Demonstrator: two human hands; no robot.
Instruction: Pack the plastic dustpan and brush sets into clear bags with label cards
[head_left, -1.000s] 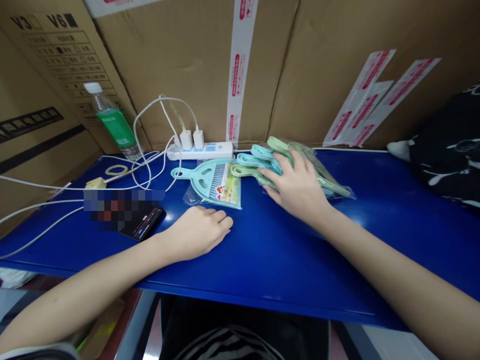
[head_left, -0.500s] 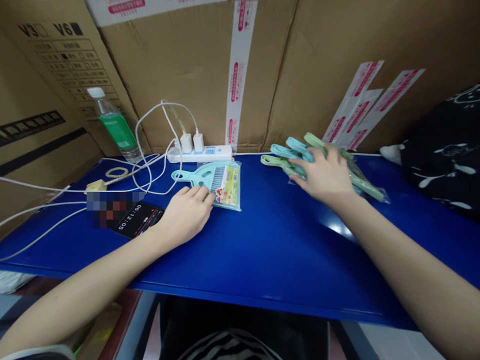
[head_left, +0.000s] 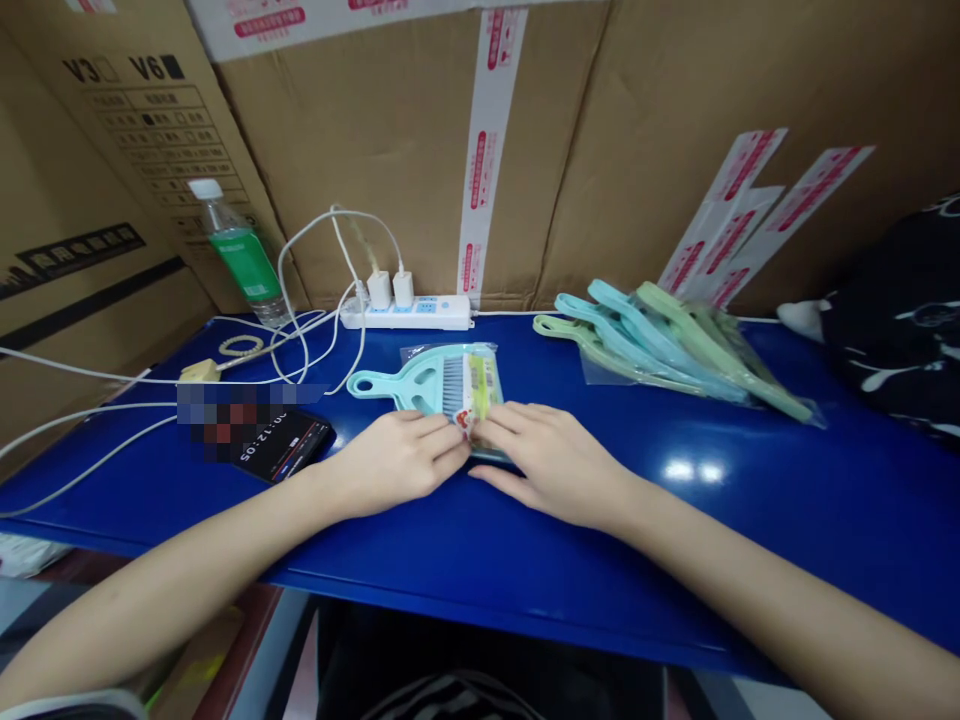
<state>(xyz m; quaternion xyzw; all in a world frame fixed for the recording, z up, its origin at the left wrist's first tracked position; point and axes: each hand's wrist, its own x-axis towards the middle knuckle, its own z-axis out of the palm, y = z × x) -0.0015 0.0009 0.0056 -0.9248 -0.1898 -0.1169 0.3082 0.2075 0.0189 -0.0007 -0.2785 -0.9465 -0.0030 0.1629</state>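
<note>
A small teal dustpan and brush set in a clear bag (head_left: 435, 385) lies on the blue table (head_left: 675, 520), handle pointing left. My left hand (head_left: 397, 462) and my right hand (head_left: 544, 462) meet at the bag's near edge, fingertips pinching the plastic by the colourful label. Both hands are closed on the bag's edge. To the right lies a pile of several bagged teal and green dustpan sets (head_left: 667, 345), untouched.
A white power strip with chargers (head_left: 409, 310) and loose cables sit at the back. A phone (head_left: 281, 445) lies left of my left hand. A green-labelled water bottle (head_left: 244, 255) stands back left. Cardboard boxes (head_left: 420, 140) wall the back; a dark plush item (head_left: 892, 320) sits right.
My right hand left the pile of bagged sets and came to the single bagged set. That set slid nearer to me. My left hand shifted to its near edge.
</note>
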